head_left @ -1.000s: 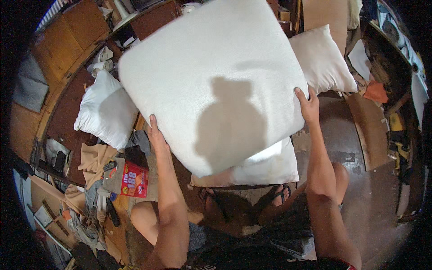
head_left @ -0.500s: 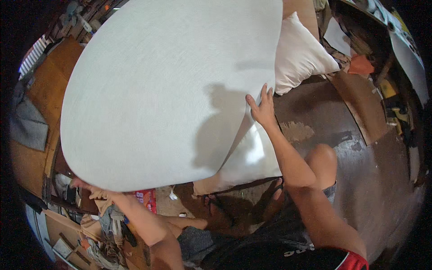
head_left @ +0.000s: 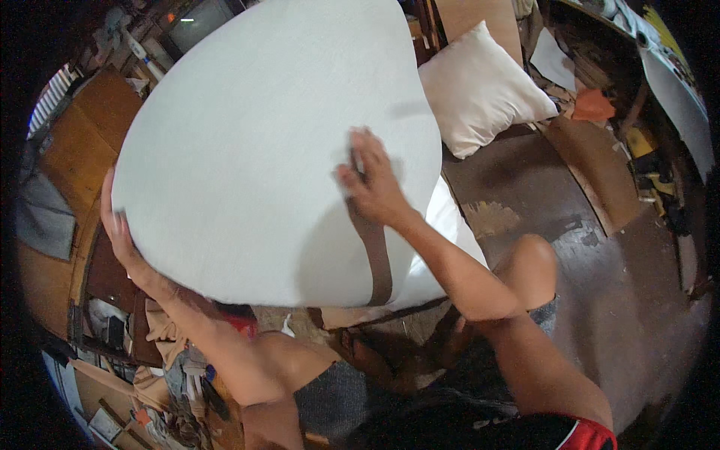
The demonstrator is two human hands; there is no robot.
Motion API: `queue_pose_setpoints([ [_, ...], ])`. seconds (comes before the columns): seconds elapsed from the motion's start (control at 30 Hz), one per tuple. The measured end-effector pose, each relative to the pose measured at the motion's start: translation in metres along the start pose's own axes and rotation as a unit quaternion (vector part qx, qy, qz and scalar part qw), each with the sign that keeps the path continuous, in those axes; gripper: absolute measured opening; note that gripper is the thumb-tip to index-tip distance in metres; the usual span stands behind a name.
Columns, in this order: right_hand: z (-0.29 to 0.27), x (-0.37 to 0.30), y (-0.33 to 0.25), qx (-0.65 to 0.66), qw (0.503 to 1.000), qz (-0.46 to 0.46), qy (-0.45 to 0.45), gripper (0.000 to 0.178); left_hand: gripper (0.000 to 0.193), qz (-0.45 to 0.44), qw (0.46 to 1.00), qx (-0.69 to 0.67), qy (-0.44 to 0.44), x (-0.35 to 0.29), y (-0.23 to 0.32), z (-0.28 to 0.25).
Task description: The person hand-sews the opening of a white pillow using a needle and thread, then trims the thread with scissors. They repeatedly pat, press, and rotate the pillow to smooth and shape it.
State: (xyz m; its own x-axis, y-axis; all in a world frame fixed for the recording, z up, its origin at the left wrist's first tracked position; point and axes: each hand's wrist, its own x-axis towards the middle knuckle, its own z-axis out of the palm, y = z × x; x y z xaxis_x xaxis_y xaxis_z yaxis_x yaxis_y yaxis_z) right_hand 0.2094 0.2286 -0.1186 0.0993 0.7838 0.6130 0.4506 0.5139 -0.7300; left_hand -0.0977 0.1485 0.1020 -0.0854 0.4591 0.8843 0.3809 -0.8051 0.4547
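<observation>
A large white sheet of soft-looking padding, rounded in outline, spreads across the middle in front of me. At its left edge my left hand grips the rim, with the thumb by the top face and the fingers along the outside. My right hand, slightly blurred, is over the right half of the sheet, fingers apart and holding nothing; its shadow falls on the white surface. Beneath the sheet's lower right edge a white cushion shows in part; the rest of it is hidden.
Another white cushion lies at the upper right beside a brown board. Brown panels and a grey cloth are at the left. Crumpled cloths and scraps lie at the lower left, near my left forearm.
My left hand has moved up from below the sheet to its left edge. The right hand has left the right edge and moved left over the sheet, whose right side now lies farther left.
</observation>
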Motion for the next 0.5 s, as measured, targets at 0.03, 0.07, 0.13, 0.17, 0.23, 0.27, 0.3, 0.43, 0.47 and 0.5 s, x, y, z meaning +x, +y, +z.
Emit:
queue_pose_setpoints([
  [0.03, 0.002, -0.001, -0.020, 0.009, 1.000, -0.019, -0.004, 0.076, 0.068, -0.004, 1.000, 0.012, -0.023, 0.003, 0.003, 0.002],
  [0.07, 0.006, -0.002, -0.043, 0.021, 0.999, -0.039, -0.010, 0.075, 0.068, -0.006, 1.000, 0.024, -0.012, 0.003, 0.007, 0.005],
  [0.13, 0.006, 0.004, -0.039, 0.018, 0.999, -0.023, -0.012, 0.072, 0.068, -0.009, 0.999, 0.030, 0.007, -0.003, 0.014, 0.031],
  [0.17, 0.009, 0.006, -0.035, 0.014, 1.000, -0.008, -0.014, 0.071, 0.068, -0.013, 0.999, 0.041, 0.019, -0.008, 0.019, 0.040],
  [0.23, 0.006, 0.004, 0.008, -0.032, 0.998, 0.059, -0.007, 0.068, 0.068, -0.050, 0.997, 0.002, 0.055, -0.021, 0.033, 0.068],
  [0.27, 0.004, -0.003, 0.031, -0.046, 0.996, 0.078, 0.017, 0.068, 0.068, -0.063, 0.995, -0.015, 0.073, -0.023, 0.039, 0.075],
  [0.3, 0.001, -0.008, 0.058, -0.061, 0.993, 0.096, 0.045, 0.067, 0.068, -0.059, 0.996, -0.015, 0.071, -0.025, 0.039, 0.077],
  [0.43, -0.002, -0.018, 0.154, -0.073, 0.945, 0.289, 0.134, 0.077, 0.074, -0.024, 0.998, -0.008, 0.066, -0.025, 0.048, 0.087],
  [0.47, -0.003, -0.018, 0.162, -0.064, 0.928, 0.336, 0.147, 0.080, 0.077, -0.011, 0.998, 0.000, 0.064, -0.024, 0.050, 0.087],
  [0.5, 0.000, -0.016, 0.154, -0.065, 0.923, 0.349, 0.145, 0.083, 0.076, 0.013, 1.000, 0.010, 0.023, -0.017, 0.037, 0.072],
])
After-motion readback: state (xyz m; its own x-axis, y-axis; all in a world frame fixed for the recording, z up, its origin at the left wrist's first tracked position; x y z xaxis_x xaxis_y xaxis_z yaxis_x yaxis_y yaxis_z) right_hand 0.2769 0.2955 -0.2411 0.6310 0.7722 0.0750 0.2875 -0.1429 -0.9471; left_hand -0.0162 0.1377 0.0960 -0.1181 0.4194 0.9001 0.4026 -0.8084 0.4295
